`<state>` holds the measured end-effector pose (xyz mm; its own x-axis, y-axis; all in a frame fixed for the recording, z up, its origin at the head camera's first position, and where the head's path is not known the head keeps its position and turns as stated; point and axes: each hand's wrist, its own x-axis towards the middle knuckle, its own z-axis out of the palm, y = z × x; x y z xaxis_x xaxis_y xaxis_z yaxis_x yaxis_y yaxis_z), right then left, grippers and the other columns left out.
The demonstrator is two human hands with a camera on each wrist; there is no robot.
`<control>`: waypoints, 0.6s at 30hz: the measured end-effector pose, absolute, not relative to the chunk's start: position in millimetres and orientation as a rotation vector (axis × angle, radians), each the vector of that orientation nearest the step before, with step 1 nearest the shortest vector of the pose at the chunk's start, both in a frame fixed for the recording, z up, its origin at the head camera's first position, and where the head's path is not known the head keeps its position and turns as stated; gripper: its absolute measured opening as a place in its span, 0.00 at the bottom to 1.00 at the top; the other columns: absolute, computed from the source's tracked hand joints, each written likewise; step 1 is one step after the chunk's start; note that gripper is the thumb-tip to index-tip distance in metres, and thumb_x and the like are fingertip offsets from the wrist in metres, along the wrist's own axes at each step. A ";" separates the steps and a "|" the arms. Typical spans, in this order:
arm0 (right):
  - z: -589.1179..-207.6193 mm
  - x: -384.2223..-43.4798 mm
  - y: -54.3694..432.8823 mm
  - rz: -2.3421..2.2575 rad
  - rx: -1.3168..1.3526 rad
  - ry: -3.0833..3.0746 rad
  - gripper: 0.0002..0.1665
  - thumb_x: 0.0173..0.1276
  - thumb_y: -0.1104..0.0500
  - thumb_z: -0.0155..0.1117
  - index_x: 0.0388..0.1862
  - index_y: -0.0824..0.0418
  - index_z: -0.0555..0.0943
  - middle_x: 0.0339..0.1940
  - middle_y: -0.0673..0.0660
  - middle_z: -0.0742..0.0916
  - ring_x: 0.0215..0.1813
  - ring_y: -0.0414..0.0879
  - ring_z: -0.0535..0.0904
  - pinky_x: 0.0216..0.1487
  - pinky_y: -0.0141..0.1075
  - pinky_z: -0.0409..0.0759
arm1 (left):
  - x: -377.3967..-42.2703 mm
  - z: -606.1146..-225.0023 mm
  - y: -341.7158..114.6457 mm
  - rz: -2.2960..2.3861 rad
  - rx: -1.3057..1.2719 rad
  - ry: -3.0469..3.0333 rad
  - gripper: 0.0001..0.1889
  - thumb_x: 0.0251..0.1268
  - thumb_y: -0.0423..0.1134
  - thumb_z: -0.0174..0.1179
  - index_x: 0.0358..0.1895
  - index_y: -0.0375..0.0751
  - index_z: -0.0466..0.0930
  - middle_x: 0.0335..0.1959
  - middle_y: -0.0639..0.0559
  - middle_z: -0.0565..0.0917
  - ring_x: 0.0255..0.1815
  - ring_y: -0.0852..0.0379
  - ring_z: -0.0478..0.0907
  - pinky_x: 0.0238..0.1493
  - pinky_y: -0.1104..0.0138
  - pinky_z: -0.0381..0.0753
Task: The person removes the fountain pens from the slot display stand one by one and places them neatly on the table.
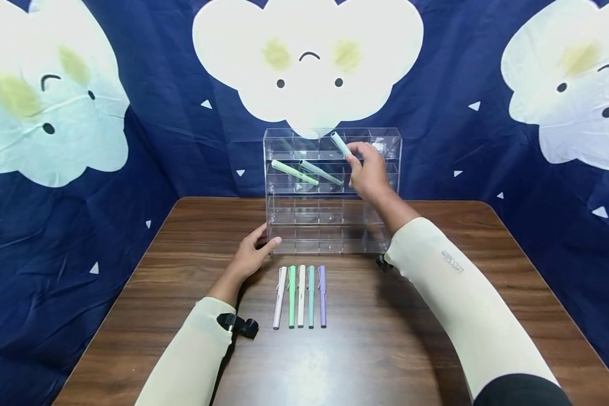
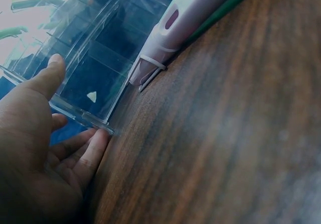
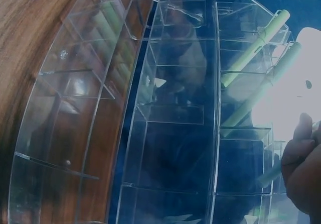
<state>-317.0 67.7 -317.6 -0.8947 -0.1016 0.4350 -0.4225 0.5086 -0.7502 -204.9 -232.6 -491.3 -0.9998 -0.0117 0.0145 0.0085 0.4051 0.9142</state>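
Observation:
A clear acrylic rack (image 1: 330, 225) with tiers of small compartments stands upright at the table's far side. My right hand (image 1: 369, 172) pinches a pale blue pen (image 1: 340, 144) by one end, tilted in front of the upper tiers. In the tier below the top, a light green pen (image 1: 294, 172) and a grey-green pen (image 1: 321, 172) lean slantwise; both also show in the right wrist view. At the rack's lower left corner is my left hand (image 1: 248, 254); in the left wrist view its fingertips (image 2: 103, 133) touch the base edge, with the thumb apart from the fingers.
In front of the rack, several pens lie in a row on the wooden table (image 1: 365, 349): whitish-pink (image 1: 279, 299), green (image 1: 291, 299), cream (image 1: 301, 299), teal (image 1: 311, 299) and purple (image 1: 322, 299). Dark blue cloth (image 1: 157, 129) with cloud prints hangs behind and beside the table.

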 end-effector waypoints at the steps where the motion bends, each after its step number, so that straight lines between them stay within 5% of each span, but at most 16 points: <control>1: -316.9 -317.5 68.6 1.347 0.451 -2.395 0.14 0.86 0.63 0.58 0.63 0.64 0.84 0.56 0.63 0.86 0.28 0.48 0.83 0.35 0.39 0.88 | -205.9 -491.7 -231.9 -1.699 0.006 -2.620 0.42 0.81 0.55 0.65 0.90 0.50 0.58 0.77 0.34 0.77 0.76 0.35 0.78 0.62 0.51 0.89; 4: -315.2 -318.7 68.6 1.377 0.509 -2.324 0.15 0.87 0.64 0.58 0.66 0.65 0.82 0.55 0.63 0.85 0.20 0.38 0.75 0.25 0.30 0.82 | -206.4 -492.2 -231.7 -1.705 0.021 -2.619 0.42 0.81 0.54 0.65 0.90 0.50 0.57 0.77 0.33 0.77 0.76 0.35 0.78 0.63 0.50 0.88; 7: -313.0 -317.3 66.3 1.377 0.567 -2.281 0.18 0.87 0.65 0.57 0.70 0.65 0.79 0.55 0.64 0.84 0.20 0.40 0.77 0.24 0.29 0.81 | -205.3 -492.4 -233.4 -1.723 0.017 -2.610 0.42 0.82 0.54 0.65 0.90 0.50 0.57 0.77 0.33 0.77 0.76 0.35 0.78 0.61 0.51 0.89; 14: -309.7 -307.9 67.7 1.265 0.637 -2.247 0.24 0.88 0.63 0.54 0.79 0.62 0.72 0.61 0.65 0.85 0.39 0.53 0.79 0.40 0.39 0.72 | -204.5 -492.9 -233.9 -1.710 -0.002 -2.610 0.42 0.82 0.53 0.65 0.90 0.48 0.56 0.76 0.32 0.77 0.73 0.34 0.80 0.59 0.53 0.90; 18: -309.3 -302.0 71.7 1.201 0.638 -2.217 0.24 0.88 0.61 0.56 0.79 0.61 0.73 0.60 0.62 0.87 0.27 0.46 0.73 0.32 0.37 0.68 | -207.4 -493.0 -231.6 -1.696 -0.017 -2.618 0.42 0.82 0.53 0.65 0.90 0.48 0.57 0.76 0.32 0.78 0.74 0.35 0.79 0.60 0.53 0.89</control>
